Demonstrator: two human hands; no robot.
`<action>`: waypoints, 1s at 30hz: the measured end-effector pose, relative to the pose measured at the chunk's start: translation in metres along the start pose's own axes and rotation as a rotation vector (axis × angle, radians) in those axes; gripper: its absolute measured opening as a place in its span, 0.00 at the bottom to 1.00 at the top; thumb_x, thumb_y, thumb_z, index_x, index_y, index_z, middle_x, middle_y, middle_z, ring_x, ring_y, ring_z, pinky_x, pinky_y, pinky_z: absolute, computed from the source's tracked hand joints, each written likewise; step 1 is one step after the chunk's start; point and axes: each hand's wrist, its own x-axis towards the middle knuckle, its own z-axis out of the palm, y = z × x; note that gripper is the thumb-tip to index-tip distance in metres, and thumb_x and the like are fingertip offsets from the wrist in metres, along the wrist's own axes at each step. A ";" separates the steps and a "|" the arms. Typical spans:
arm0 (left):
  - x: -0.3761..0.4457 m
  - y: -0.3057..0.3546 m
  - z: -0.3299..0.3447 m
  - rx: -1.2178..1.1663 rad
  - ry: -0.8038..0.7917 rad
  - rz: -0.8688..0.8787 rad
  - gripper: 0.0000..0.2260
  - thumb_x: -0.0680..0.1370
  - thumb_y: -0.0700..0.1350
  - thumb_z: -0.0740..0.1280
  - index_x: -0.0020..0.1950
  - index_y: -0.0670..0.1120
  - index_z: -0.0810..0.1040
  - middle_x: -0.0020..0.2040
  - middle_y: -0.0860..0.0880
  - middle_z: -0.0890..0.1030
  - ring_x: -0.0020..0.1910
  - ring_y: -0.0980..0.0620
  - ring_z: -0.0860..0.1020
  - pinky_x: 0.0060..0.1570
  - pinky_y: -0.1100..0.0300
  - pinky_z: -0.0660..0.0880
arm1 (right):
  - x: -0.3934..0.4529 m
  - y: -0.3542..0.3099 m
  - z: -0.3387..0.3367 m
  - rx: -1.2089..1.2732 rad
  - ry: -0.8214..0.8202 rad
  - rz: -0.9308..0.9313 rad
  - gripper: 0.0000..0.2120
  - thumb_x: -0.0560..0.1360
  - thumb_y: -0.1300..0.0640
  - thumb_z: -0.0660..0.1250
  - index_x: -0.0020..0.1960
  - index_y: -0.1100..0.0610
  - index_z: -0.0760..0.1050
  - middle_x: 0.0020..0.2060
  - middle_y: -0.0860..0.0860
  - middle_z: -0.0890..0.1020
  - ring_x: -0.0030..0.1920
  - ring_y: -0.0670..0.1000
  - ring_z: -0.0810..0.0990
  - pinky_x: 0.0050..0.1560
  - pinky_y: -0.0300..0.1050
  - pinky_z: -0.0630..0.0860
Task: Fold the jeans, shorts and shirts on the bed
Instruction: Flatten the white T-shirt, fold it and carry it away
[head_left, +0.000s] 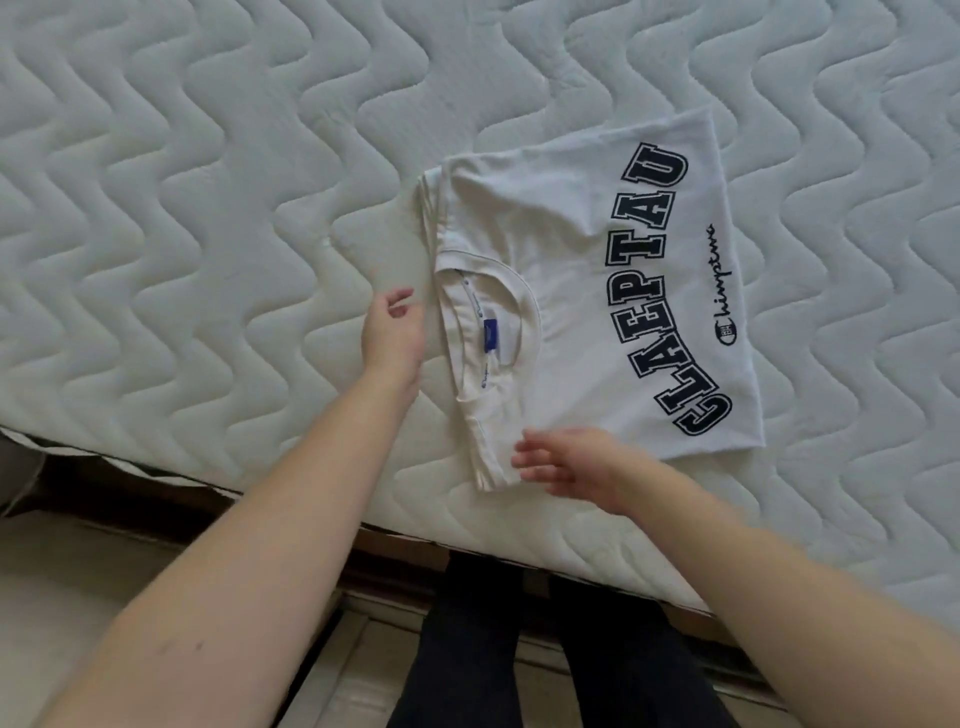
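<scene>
- Nearest to us, our two legs in dark trousers (550, 654) stand on the pale floor (67, 566) right against the near edge of the bed.
- Our bare left forearm (249, 525) and bare right forearm (769, 587) reach forward from the bottom of the view, across that near edge.
- Our right hand (571, 460) hovers over the near corner of the folded shirt, fingers loosely spread and pointing left, holding nothing; we cannot tell whether the fingertips touch the fabric.
- Our left hand (392, 332) sits just beside the shirt's collar side, fingers relaxed and slightly curled, gripping nothing and apart from the cloth.
- The white cotton T-shirt with dark navy block lettering (587, 296) lies flat on the white quilted mattress with a wavy stitch pattern (182, 182), near its front edge and right of centre. It is folded into a rough rectangle with the sleeves tucked under, the neckline facing left and the hem side to the right.
- Inside the neckline a small blue label (490, 332) shows.
- A smaller navy script logo (722, 286) runs beside the block letters, toward the shirt's right edge.
- Beyond the shirt, the mattress stretches to the far edge of the view.
</scene>
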 end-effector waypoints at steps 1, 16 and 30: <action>-0.015 -0.014 -0.002 -0.035 -0.001 -0.035 0.08 0.78 0.42 0.65 0.56 0.50 0.76 0.49 0.46 0.79 0.44 0.52 0.75 0.50 0.57 0.74 | 0.000 -0.013 -0.003 0.007 0.018 -0.071 0.11 0.78 0.49 0.66 0.52 0.56 0.79 0.42 0.48 0.86 0.36 0.44 0.83 0.32 0.35 0.74; -0.162 -0.110 0.023 -0.008 0.058 -0.381 0.11 0.78 0.52 0.67 0.42 0.46 0.78 0.41 0.50 0.82 0.44 0.48 0.80 0.46 0.54 0.75 | 0.059 -0.251 0.013 -1.237 0.614 -0.893 0.21 0.79 0.54 0.63 0.71 0.50 0.68 0.69 0.53 0.72 0.70 0.56 0.67 0.70 0.53 0.65; -0.194 -0.129 0.064 -1.057 -0.090 -0.584 0.27 0.69 0.42 0.73 0.67 0.48 0.73 0.62 0.49 0.81 0.62 0.51 0.79 0.57 0.59 0.74 | 0.070 -0.321 0.023 -1.925 0.435 -0.581 0.23 0.71 0.42 0.72 0.54 0.59 0.74 0.47 0.55 0.78 0.47 0.57 0.74 0.48 0.47 0.70</action>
